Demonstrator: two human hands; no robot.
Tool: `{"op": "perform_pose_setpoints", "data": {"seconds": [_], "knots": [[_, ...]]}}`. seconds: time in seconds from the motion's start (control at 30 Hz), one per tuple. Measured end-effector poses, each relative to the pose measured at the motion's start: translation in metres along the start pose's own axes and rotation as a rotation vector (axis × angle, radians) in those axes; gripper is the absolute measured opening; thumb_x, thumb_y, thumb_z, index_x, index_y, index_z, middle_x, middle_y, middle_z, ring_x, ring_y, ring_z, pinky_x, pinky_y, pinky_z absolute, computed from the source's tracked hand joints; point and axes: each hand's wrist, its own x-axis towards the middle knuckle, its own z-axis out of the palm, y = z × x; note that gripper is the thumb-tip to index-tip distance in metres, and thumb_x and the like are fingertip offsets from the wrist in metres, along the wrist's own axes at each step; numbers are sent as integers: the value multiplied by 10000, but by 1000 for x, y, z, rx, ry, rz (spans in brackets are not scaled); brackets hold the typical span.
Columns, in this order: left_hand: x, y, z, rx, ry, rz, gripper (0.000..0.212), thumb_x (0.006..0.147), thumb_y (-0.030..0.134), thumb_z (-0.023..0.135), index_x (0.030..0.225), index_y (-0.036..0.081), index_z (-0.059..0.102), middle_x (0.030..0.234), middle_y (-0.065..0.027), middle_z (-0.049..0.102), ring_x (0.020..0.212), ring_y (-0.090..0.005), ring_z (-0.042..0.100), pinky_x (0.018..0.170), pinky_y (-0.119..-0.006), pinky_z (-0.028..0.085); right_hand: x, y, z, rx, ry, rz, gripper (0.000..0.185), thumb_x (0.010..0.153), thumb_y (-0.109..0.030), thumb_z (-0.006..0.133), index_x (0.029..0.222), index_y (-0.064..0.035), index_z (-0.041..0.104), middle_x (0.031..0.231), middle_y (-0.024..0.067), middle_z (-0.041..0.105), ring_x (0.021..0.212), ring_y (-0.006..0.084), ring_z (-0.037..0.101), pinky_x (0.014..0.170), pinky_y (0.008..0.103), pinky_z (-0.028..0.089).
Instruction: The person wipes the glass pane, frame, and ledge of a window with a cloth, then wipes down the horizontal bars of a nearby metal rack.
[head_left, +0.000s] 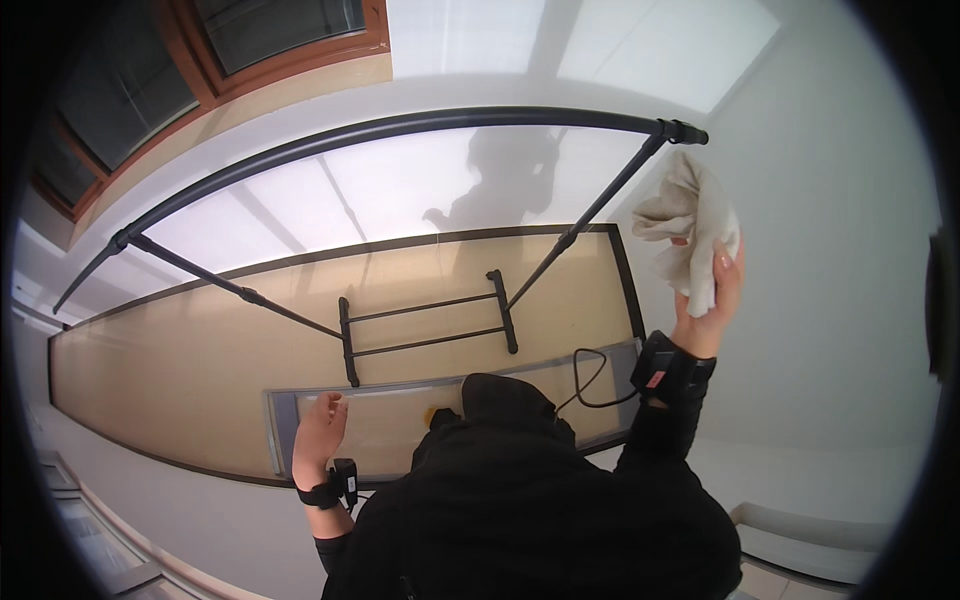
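My right hand (716, 281) is raised at the right, shut on a crumpled off-white cloth (694, 217). Just above the cloth is the right end of the black metal rail of a clothes rack (465, 118); whether they touch I cannot tell. The rack's two slanting posts run down to a base with two thin crossbars on the floor. My left hand (321, 435) hangs at the lower left with its fingers loosely curled and nothing seen in it. Each wrist bears a strapped black device.
A clear plastic-like box or panel with a grey frame (281, 435) lies around my feet on the tiled floor (187, 375). A black cable (589, 403) loops from the right wrist device. White walls stand ahead and at the right; a brown-framed window (217, 82) is at the upper left.
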Motion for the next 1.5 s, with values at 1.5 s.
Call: {"op": "perform_pose_setpoints", "data": {"seconds": [1.5], "knots": [[14, 55, 68, -192, 134, -239, 314, 826, 260, 489, 998, 4, 547, 823, -175, 613, 803, -318, 589, 697, -359, 457, 129, 57, 64, -962, -526, -424, 241, 886, -177, 398, 867, 1, 560, 578, 98, 525, 496, 255, 471, 568, 357, 409]]}}
